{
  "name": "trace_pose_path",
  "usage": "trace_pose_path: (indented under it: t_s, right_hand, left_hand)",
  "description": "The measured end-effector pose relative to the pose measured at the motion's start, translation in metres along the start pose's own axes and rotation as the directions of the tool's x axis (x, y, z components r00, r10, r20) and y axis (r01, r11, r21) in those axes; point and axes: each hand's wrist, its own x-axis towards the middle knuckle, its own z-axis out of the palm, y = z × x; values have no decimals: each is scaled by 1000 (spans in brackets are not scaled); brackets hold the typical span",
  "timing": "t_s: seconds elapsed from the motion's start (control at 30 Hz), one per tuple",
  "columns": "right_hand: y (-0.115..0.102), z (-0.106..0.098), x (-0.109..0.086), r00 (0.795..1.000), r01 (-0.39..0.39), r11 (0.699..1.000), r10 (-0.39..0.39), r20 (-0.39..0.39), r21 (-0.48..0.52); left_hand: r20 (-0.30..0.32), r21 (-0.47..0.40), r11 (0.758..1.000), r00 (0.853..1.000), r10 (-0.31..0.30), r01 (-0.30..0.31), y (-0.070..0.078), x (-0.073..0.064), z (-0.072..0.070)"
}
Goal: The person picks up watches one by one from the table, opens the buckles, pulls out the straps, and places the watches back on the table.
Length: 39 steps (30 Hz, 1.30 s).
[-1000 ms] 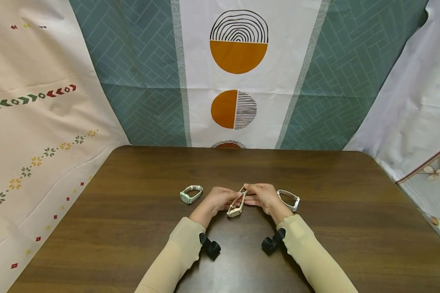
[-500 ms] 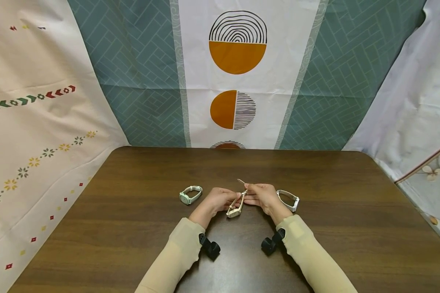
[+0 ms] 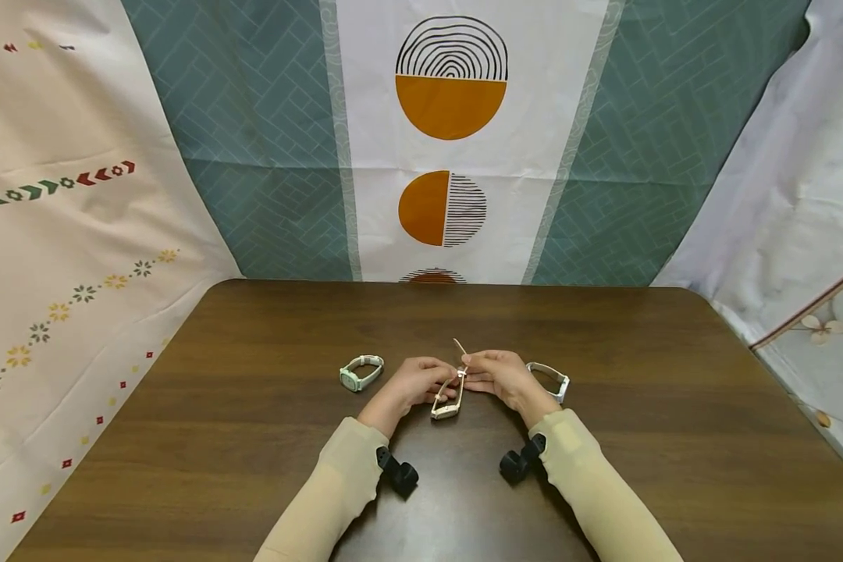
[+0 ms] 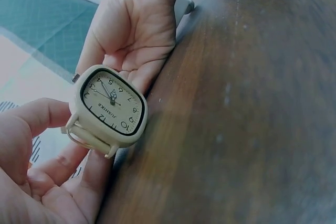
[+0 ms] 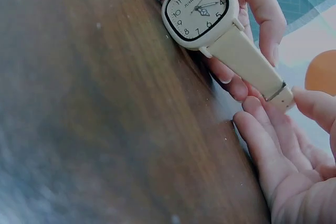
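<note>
A cream wristwatch (image 3: 446, 410) with a rounded square dial hangs between both hands, close over the table. My left hand (image 3: 417, 382) holds one side of its band with thumb and fingers. On the other side, my right hand (image 3: 503, 379) pinches the band near the buckle (image 5: 275, 92). A thin strap tip (image 3: 460, 344) sticks up beyond the right fingertips in the head view. The case (image 4: 107, 106) faces the left wrist camera, its numerals tilted. In the right wrist view, the light strap (image 5: 247, 59) runs from the case to the right fingers.
A mint green watch (image 3: 361, 373) lies with its band looped, left of the left hand. Partly behind the right wrist is a white watch (image 3: 553, 380). The brown wooden table (image 3: 288, 328) ends at patterned cloth hangings (image 3: 267, 211) at the back and sides.
The strap's free tip has come up past the right fingers and now points upward. The watch case has tipped, showing less dial to the head view. Both hands stay nearly in place.
</note>
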Motion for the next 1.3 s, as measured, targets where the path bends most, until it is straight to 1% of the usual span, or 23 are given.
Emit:
trace_pose_path:
  t_s: [0.1,0.2,0.43,0.6,0.73,0.9,1.2,1.3]
  right_hand:
    - [2,1,-1,1000,9,1000,-9,22,4]
    - [5,1,-2,1000,18,1000,-18,15,9]
    - [7,7,-2,998,32,999,-33,-49,-34]
    - [5,9,-1,996,37,998,-42,-84,-53]
    - [4,8,0,995,46,998,-49,-87,-40]
    - [5,8,-1,995,47,998,-50,-90,-32]
    - [4,8,1,994,56,998,-56,-96,-10]
    - [3,8,0,994,58,998,-59,-91,-11]
  left_hand:
    - [-13,-9,1000,1000,-7,7,-2,-2,-1]
    - [-24,-12,1000,1000,-16,16,-4,-3,-1]
    - [-63,22,1000,998,-3,5,-4,-1,1]
    - [-67,36,999,998,5,-3,-2,-1,1]
    - [-54,58,998,998,40,-37,0,-2,1]
    - [-21,79,994,997,80,-78,-2,0,0]
    - [8,69,993,995,94,-95,-1,2,-1]
    - [35,98,990,994,101,-104,1,1,0]
